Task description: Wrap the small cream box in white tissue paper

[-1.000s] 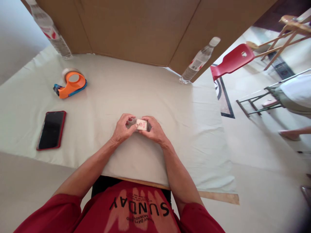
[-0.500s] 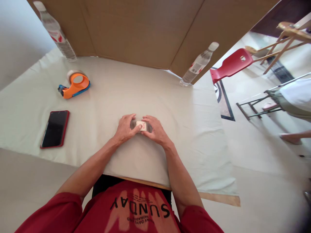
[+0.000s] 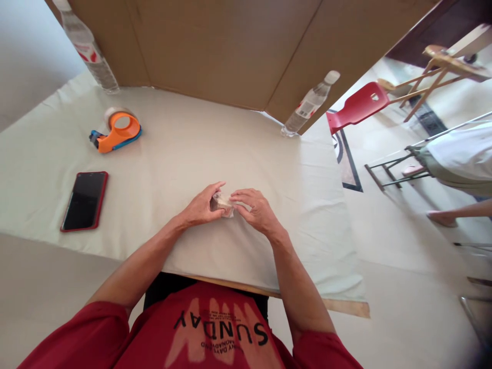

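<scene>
A small pale box in clear plastic point(image 3: 223, 203) lies between my hands, just above the cloth near the front of the table. My left hand point(image 3: 203, 206) grips it from the left, fingers behind and thumb along the near side. At its right end, my right hand point(image 3: 257, 209) has bent fingers and thumb closed at the edge of the clear plastic. What the box holds is too small to tell.
The pale cloth point(image 3: 200, 138) covers the table. To the left are a phone point(image 3: 84, 201) and an orange tape dispenser point(image 3: 122, 132). Water bottles point(image 3: 90, 51) point(image 3: 309, 106) stand before the cardboard panel point(image 3: 215, 46). A red chair point(image 3: 359, 107) and a seated person point(image 3: 457, 159) are at right.
The small box has tilted and turned in my left hand. My right hand has shifted right and from around the box to its right end. The view has swung slightly right.
</scene>
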Motion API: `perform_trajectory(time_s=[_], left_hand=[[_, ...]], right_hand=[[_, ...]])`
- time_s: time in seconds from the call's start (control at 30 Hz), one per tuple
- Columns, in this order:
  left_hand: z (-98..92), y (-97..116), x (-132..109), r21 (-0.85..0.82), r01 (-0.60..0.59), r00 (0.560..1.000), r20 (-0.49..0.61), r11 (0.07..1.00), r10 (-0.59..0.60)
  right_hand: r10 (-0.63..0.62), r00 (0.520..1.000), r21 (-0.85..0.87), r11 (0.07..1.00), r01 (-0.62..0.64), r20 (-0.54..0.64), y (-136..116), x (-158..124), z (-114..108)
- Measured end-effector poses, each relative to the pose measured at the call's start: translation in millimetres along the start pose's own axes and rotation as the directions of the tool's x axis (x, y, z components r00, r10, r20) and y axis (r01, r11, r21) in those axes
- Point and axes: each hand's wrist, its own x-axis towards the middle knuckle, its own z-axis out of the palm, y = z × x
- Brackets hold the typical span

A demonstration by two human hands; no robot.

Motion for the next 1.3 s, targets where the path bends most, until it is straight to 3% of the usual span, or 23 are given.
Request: perform_trajectory(time_s=[0.47,0.6,0.7,0.87,1.03,1.2,1.3], left_hand=[[0.8,3.8,-0.2,0.012,-0.031,0.999,0.039,0.999,0.03],[-0.4,4.8,0.3,0.0,-0.023,0.999,0.036,1.0,0.023],[-0.3,4.7,0.3,-0.001,-0.011,0.999,0.045,1.0,0.011],[0.5,5.4,0.9,0.003,0.029,0.998,0.047,1.0,-0.029],[0.4,5.1,0.9,-0.036,0.073,0.996,0.05,0.997,-0.071],[3.6,2.5,-0.1,-0.044,0.061,0.998,0.032,0.997,-0.06],[5.5,-0.3,0.1,-0.008,0.009,1.0,-0.013,1.0,-0.009]], right_hand=[[-0.064,0.99,-0.241,0.966,0.094,0.129,-8.5,12.0,2.3],[-0.033,0.992,-0.274,0.959,0.065,0.119,-12.6,18.8,7.0],[0.079,0.996,-0.177,0.982,-0.069,0.048,-8.9,23.9,10.5],[0.314,0.949,0.18,0.936,-0.304,-0.029,4.7,28.5,12.1],[0.351,0.935,0.456,0.824,-0.336,0.053,12.4,19.0,8.5],[0.368,0.925,0.48,0.798,-0.365,0.092,12.4,18.4,16.4],[0.383,0.922,0.529,0.771,-0.354,0.057,8.4,26.8,27.8]])
